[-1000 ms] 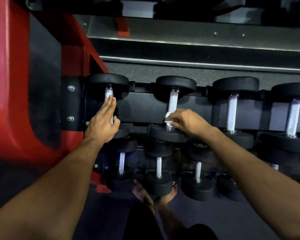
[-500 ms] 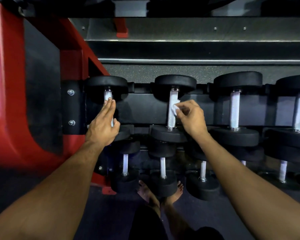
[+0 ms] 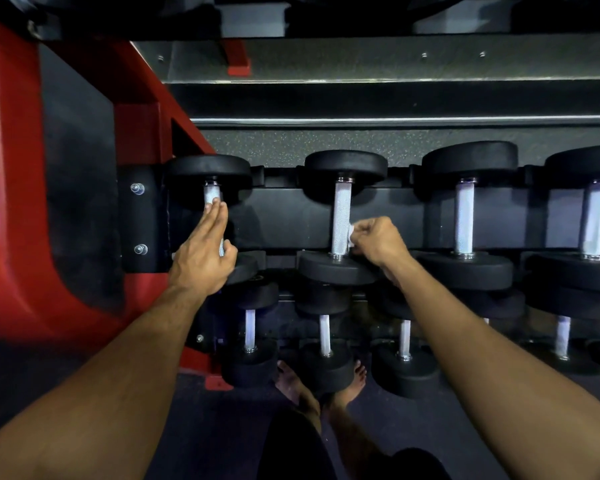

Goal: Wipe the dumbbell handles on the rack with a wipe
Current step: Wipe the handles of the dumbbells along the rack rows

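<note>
Black dumbbells with silver knurled handles lie in a row on the upper tier of the rack (image 3: 291,223). My right hand (image 3: 378,240) pinches a small white wipe (image 3: 351,235) against the right side of the second dumbbell's handle (image 3: 341,216), near its lower end. My left hand (image 3: 203,251) lies with straight fingers along the first dumbbell's handle (image 3: 211,194), covering most of it. Two more handles (image 3: 464,218) (image 3: 594,220) stand uncovered to the right.
A lower tier holds several smaller dumbbells (image 3: 324,355). The red rack frame (image 3: 11,202) fills the left side. A dark shelf (image 3: 395,98) runs above. My bare feet (image 3: 291,382) stand on the dark floor under the rack.
My right hand slid the wipe up the second handle, then back down toward its lower end. My left hand stayed on the first handle.
</note>
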